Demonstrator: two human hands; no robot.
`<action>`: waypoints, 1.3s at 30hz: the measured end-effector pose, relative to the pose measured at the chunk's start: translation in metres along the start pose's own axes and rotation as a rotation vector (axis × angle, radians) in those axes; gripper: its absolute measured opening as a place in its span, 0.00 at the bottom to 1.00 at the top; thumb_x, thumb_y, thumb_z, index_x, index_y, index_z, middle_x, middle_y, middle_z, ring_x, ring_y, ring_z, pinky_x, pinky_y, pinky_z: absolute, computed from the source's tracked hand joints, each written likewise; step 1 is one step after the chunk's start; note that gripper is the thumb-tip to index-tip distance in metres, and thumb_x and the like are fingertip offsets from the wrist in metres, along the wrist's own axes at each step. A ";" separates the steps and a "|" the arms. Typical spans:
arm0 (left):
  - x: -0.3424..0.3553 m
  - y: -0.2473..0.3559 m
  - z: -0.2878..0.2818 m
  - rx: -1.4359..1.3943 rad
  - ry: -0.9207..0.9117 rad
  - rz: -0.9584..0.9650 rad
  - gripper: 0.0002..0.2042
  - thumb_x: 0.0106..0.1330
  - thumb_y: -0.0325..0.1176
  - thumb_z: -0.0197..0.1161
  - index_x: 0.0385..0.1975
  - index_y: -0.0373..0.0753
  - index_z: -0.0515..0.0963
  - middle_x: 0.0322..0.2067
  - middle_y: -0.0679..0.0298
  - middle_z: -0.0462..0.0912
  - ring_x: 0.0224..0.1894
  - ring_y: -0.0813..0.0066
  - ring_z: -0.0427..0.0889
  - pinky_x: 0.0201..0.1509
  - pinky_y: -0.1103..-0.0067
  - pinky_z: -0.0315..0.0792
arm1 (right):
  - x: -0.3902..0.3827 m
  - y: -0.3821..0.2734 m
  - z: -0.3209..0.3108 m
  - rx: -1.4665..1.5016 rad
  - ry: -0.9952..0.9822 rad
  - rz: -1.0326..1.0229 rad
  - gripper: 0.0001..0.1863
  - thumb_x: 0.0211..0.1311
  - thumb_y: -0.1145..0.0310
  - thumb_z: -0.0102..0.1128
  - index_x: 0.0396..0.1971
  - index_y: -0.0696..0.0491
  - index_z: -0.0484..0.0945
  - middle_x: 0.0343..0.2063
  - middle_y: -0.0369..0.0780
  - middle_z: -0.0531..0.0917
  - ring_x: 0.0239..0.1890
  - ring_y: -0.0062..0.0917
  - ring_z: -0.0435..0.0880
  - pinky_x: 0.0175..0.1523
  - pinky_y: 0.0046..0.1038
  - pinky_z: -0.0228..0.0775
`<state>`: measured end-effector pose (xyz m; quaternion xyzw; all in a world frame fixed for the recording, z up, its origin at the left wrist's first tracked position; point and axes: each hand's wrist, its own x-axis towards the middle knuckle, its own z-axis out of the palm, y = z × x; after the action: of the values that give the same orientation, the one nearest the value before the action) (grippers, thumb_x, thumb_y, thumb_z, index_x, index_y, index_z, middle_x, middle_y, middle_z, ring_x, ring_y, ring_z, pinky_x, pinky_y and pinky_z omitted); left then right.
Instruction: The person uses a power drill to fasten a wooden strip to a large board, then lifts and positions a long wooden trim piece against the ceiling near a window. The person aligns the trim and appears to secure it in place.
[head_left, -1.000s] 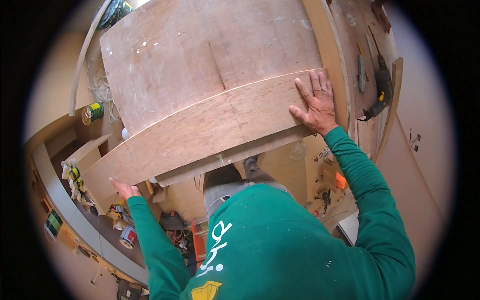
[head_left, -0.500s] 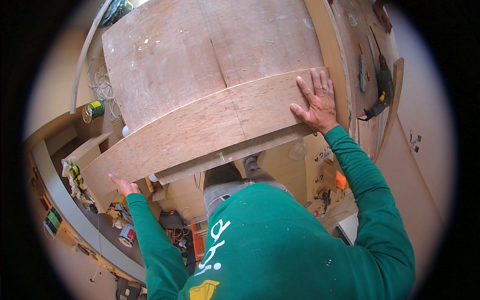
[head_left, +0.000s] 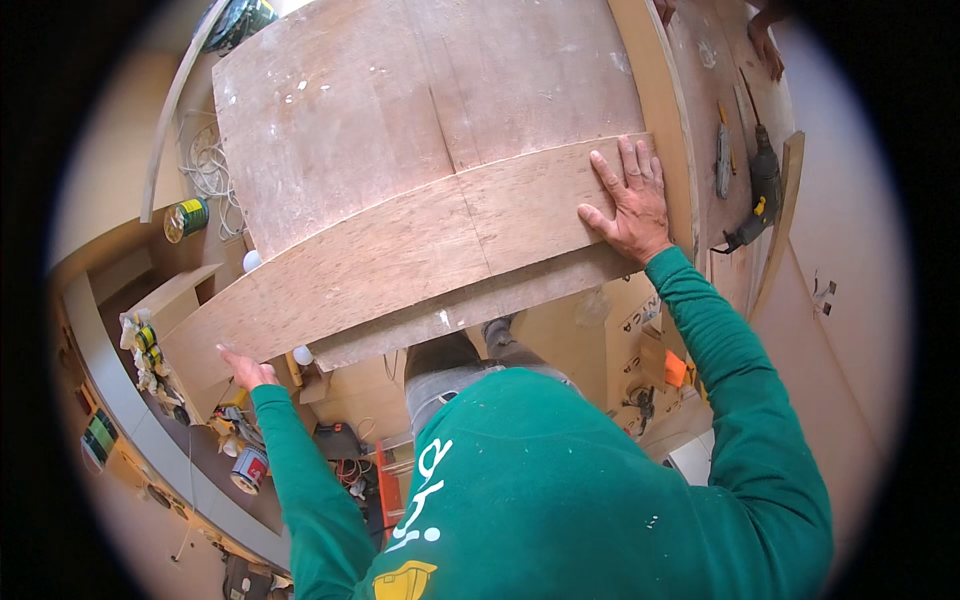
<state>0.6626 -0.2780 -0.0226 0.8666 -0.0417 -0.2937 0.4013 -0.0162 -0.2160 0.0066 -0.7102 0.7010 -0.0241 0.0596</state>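
Observation:
A long plywood strip (head_left: 390, 260) with a gently curved far edge lies across a large scuffed plywood sheet (head_left: 350, 90). My right hand (head_left: 630, 205) rests flat on the strip's right end, fingers spread, beside an upright wooden board (head_left: 660, 110). At the lower left end, my left hand (head_left: 252, 370) grips the strip's near edge, its thumb on top and the other fingers hidden underneath.
A power drill (head_left: 762, 185) and utility knife (head_left: 723, 160) lie at right, near a curved offcut (head_left: 788, 180). Another person's hand (head_left: 768, 45) shows at top right. Cans (head_left: 185, 218), white cable (head_left: 208, 160) and a long thin strip (head_left: 172, 130) are at left; an orange ladder (head_left: 393, 485) is below.
The strip and both my hands have shifted very little. The other person's hands at top right have moved further into view, and the view has shifted slightly.

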 end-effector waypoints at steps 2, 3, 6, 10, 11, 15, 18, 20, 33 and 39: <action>-0.003 0.004 0.003 -0.010 0.013 -0.022 0.40 0.69 0.71 0.55 0.68 0.41 0.72 0.57 0.66 0.81 0.25 0.85 0.71 0.15 0.81 0.51 | 0.000 0.000 -0.002 -0.003 -0.003 0.005 0.43 0.63 0.31 0.57 0.76 0.31 0.63 0.80 0.46 0.51 0.81 0.49 0.46 0.81 0.53 0.33; 0.000 0.006 0.003 0.003 0.036 -0.050 0.40 0.69 0.70 0.55 0.68 0.40 0.72 0.57 0.66 0.81 0.25 0.85 0.71 0.15 0.81 0.51 | -0.001 -0.001 -0.002 0.001 -0.004 0.007 0.43 0.63 0.31 0.57 0.76 0.31 0.64 0.80 0.47 0.51 0.81 0.49 0.46 0.81 0.53 0.33; -0.007 0.015 0.008 0.028 0.043 -0.093 0.41 0.69 0.70 0.56 0.67 0.37 0.72 0.55 0.65 0.82 0.25 0.83 0.72 0.15 0.81 0.52 | -0.003 -0.003 -0.002 0.009 -0.007 0.027 0.43 0.62 0.31 0.57 0.76 0.31 0.64 0.80 0.47 0.51 0.81 0.49 0.46 0.81 0.52 0.34; 0.046 -0.016 0.002 -0.184 0.042 0.063 0.41 0.68 0.69 0.58 0.64 0.34 0.73 0.51 0.64 0.84 0.23 0.81 0.73 0.15 0.80 0.53 | -0.003 -0.003 -0.004 0.010 -0.006 0.023 0.43 0.62 0.32 0.58 0.76 0.32 0.65 0.80 0.47 0.51 0.81 0.49 0.46 0.81 0.53 0.34; 0.039 -0.012 0.008 -0.153 0.041 0.041 0.42 0.68 0.69 0.59 0.64 0.34 0.73 0.50 0.64 0.84 0.22 0.80 0.73 0.15 0.80 0.53 | -0.003 -0.003 -0.002 0.003 -0.004 0.024 0.43 0.62 0.32 0.58 0.76 0.32 0.65 0.80 0.47 0.51 0.81 0.49 0.46 0.81 0.52 0.34; 0.018 -0.001 0.007 -0.095 0.071 0.002 0.42 0.67 0.70 0.59 0.63 0.35 0.74 0.48 0.64 0.85 0.20 0.80 0.72 0.14 0.80 0.53 | -0.002 -0.006 -0.004 0.013 0.006 0.031 0.43 0.61 0.32 0.59 0.76 0.31 0.64 0.80 0.47 0.51 0.81 0.49 0.47 0.81 0.52 0.34; 0.006 0.005 0.009 -0.071 0.052 0.014 0.40 0.67 0.71 0.58 0.61 0.36 0.75 0.45 0.65 0.85 0.18 0.81 0.69 0.13 0.81 0.53 | -0.003 -0.007 -0.002 0.006 0.001 0.039 0.44 0.61 0.32 0.59 0.76 0.31 0.65 0.80 0.47 0.51 0.81 0.49 0.47 0.81 0.52 0.34; -0.011 0.013 0.011 -0.041 0.048 0.011 0.40 0.67 0.71 0.58 0.60 0.37 0.75 0.43 0.66 0.84 0.18 0.82 0.68 0.13 0.81 0.52 | -0.004 -0.007 -0.003 0.013 0.007 0.050 0.44 0.61 0.32 0.59 0.76 0.31 0.64 0.80 0.47 0.51 0.81 0.49 0.47 0.81 0.52 0.34; 0.003 0.009 0.004 0.040 0.020 -0.026 0.40 0.67 0.73 0.55 0.59 0.39 0.76 0.42 0.68 0.84 0.18 0.82 0.61 0.15 0.82 0.50 | -0.018 -0.015 0.002 0.010 0.042 0.043 0.44 0.61 0.32 0.59 0.76 0.32 0.64 0.79 0.49 0.53 0.80 0.51 0.49 0.80 0.57 0.37; 0.009 0.011 0.008 0.092 0.058 -0.034 0.40 0.66 0.73 0.57 0.62 0.41 0.74 0.45 0.69 0.83 0.16 0.83 0.58 0.15 0.81 0.49 | -0.013 -0.014 0.002 -0.001 0.032 0.062 0.44 0.59 0.33 0.60 0.76 0.31 0.65 0.79 0.48 0.54 0.80 0.50 0.49 0.80 0.55 0.35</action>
<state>0.6673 -0.2931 -0.0226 0.8928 -0.0288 -0.2730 0.3571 -0.0026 -0.2023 0.0071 -0.6878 0.7235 -0.0336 0.0487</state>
